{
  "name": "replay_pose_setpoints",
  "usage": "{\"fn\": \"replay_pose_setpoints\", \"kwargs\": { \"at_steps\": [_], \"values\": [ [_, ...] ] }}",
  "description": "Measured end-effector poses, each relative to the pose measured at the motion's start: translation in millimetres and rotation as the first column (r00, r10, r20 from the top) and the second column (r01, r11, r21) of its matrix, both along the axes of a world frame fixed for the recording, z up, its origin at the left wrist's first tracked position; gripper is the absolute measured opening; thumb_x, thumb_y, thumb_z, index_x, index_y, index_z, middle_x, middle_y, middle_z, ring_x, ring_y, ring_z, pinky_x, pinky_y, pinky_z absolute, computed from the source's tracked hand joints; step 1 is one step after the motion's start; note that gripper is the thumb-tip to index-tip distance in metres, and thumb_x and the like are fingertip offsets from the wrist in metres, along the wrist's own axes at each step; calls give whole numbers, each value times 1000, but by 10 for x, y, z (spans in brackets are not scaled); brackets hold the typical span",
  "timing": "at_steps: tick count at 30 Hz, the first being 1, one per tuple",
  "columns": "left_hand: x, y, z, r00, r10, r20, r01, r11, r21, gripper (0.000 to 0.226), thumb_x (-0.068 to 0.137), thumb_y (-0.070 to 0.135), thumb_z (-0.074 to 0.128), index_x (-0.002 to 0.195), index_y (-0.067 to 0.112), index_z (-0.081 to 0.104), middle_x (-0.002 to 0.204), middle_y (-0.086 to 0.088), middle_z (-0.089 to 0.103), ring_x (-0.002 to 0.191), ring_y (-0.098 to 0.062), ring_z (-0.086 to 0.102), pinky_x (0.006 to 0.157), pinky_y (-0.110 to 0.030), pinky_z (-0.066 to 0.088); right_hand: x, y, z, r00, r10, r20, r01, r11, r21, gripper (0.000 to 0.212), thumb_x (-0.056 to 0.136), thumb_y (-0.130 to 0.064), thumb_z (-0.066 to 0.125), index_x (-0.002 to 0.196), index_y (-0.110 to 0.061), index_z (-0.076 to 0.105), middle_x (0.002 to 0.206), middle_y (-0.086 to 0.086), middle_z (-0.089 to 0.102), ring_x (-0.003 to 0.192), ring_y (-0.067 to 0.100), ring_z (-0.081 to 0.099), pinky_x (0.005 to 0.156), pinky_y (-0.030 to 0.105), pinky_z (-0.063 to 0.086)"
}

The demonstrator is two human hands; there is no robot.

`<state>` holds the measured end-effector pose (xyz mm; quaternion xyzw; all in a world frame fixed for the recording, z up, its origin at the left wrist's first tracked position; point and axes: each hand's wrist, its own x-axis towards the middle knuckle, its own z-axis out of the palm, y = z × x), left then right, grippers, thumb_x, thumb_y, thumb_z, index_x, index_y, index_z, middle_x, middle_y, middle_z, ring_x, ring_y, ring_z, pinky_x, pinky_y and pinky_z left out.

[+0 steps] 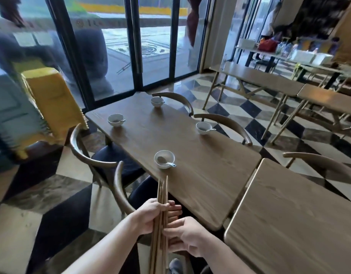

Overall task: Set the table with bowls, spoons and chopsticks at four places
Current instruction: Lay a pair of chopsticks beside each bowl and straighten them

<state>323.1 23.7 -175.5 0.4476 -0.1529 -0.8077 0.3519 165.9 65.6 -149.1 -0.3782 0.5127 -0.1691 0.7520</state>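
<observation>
**Chopsticks bunched in both hands, none laid yet**

Carried as one bundle of chopsticks (162, 191), thin ends pointing away toward the table (200, 184), above the back of the near chair (119, 191) and just short of the table's near edge. Wrapped at mid-length by the left hand (150, 216), fingers curled right round the sticks. Met lower down by the right hand (187, 236), thumb and fingertips pinching the bundle's right side, apparently to peel off a pair.

Already set out: the nearest bowl (164, 159) with a spoon (167, 164) lying inside, handle over the rim, plus three more bowls (204, 127) farther along, each likewise with a spoon. No chopsticks beside any of them yet.

Probably light, stiff and smooth, so prone to slide lengthwise against each other and fan out once the grip loosens. Best pinched two at a time near the thick ends, with the rest kept clamped in the other hand. Likely to roll on the bare wood if dropped, so better laid flat and parallel, just beside a bowl. Worth keeping clear of the spoon handle: small bowls of this kind look easy to nudge.
</observation>
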Motion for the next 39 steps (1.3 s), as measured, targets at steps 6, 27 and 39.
{"fn": "replay_pose_setpoints", "kwargs": {
  "at_steps": [6,27,39],
  "values": [
    [194,-826,-146,998,42,42,-44,998,47,30,99,1,48,127,-11,54,124,-28,66,114,-42,66,90,-52,56,-3,-904,-136,998,-4,70,-1,997,72,41,79,3,75,112,21,58,96,24,68,84,31,70,86,51,58],
    [356,-2754,-508,620,-784,-29,784,618,65,15,93,8,65,100,-1,74,115,-31,69,111,-44,66,86,-53,57,159,-2696,-207,401,-916,12,915,399,-64,17,78,20,66,82,4,62,75,17,66,54,21,71,54,30,61],
    [474,-2693,-771,538,-836,-108,837,515,188,24,97,-3,53,117,-11,63,113,-33,69,105,-42,70,80,-43,60,671,-2165,-703,311,-935,-173,948,291,129,35,79,19,67,113,18,57,89,25,67,69,29,72,64,40,63]
  ]
}}
